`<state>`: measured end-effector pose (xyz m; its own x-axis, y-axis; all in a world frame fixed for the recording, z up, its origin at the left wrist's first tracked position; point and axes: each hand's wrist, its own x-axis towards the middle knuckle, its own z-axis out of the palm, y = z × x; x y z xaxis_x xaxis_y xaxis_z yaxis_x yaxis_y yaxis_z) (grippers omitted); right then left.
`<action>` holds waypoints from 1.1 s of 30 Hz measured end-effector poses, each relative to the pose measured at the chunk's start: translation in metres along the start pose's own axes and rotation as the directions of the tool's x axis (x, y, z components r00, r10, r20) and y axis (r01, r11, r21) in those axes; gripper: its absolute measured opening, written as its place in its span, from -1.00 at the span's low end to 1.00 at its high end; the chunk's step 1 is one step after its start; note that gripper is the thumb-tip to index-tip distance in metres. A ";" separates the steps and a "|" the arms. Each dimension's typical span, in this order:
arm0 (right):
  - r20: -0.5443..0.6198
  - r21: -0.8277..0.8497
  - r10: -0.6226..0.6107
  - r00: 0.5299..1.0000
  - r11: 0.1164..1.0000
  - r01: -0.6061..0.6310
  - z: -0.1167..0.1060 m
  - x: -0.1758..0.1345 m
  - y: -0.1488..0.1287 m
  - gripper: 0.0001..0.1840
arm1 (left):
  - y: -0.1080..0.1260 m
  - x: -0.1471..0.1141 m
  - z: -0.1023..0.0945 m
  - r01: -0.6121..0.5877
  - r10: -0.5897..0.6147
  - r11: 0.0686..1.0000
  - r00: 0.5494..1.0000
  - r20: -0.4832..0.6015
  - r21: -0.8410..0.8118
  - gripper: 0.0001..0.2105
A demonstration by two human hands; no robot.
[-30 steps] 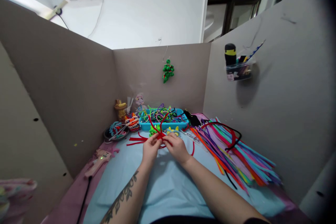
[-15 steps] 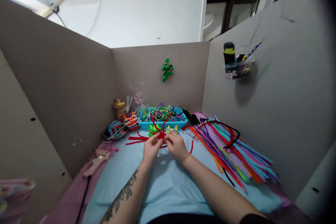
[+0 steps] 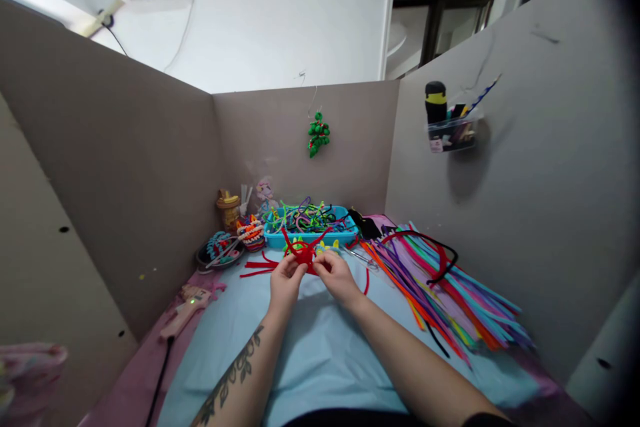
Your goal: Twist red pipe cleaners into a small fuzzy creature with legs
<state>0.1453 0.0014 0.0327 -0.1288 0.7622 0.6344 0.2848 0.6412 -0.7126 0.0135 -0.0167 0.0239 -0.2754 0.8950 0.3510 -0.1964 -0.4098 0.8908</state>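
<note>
Between my hands, above the blue cloth, is a bundle of red pipe cleaners [image 3: 305,254] with loose ends sticking up and outward. My left hand [image 3: 287,280] pinches its left side between thumb and fingers. On the right side, my right hand [image 3: 334,273] grips it in the same way, its fingertips partly hiding the red strands. More red pipe cleaners [image 3: 260,269] lie on the cloth to the left of my left hand. Small green and yellow pipe-cleaner pieces [image 3: 334,246] sit just behind the hands.
A blue tray [image 3: 280,239] of tangled pipe cleaners stands at the back. Scissors [image 3: 363,256] and a large spread of coloured pipe cleaners [image 3: 440,287] lie to the right. At left are a glue gun [image 3: 186,312] and a dark bowl [image 3: 203,257]. Grey panels [image 3: 300,173] enclose the table.
My hands have moved slightly apart, the left one shifting a little left. The red bundle has tilted and its upper ends are spread wider.
</note>
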 end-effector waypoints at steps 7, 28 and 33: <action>0.005 -0.078 -0.080 0.997 0.994 0.080 -0.003 0.001 0.003 -0.86 | 0.000 0.000 -0.001 0.040 -0.039 0.999 0.999 0.030 -0.034 -0.63; 0.079 -0.077 -0.049 0.996 0.995 0.055 0.001 0.003 0.012 -0.83 | 0.004 0.004 -0.007 0.177 -0.182 0.982 0.978 0.099 0.059 -0.50; 0.079 -0.079 -0.046 0.996 0.996 0.052 -0.001 0.004 0.012 -0.88 | 0.006 0.005 -0.007 0.155 -0.165 0.980 0.983 0.084 0.121 -0.54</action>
<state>0.1491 0.0119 0.0269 -0.2160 0.7367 0.6408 0.3517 0.6709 -0.6528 0.0040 -0.0161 0.0289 -0.1592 0.9620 0.2217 -0.1212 -0.2420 0.9627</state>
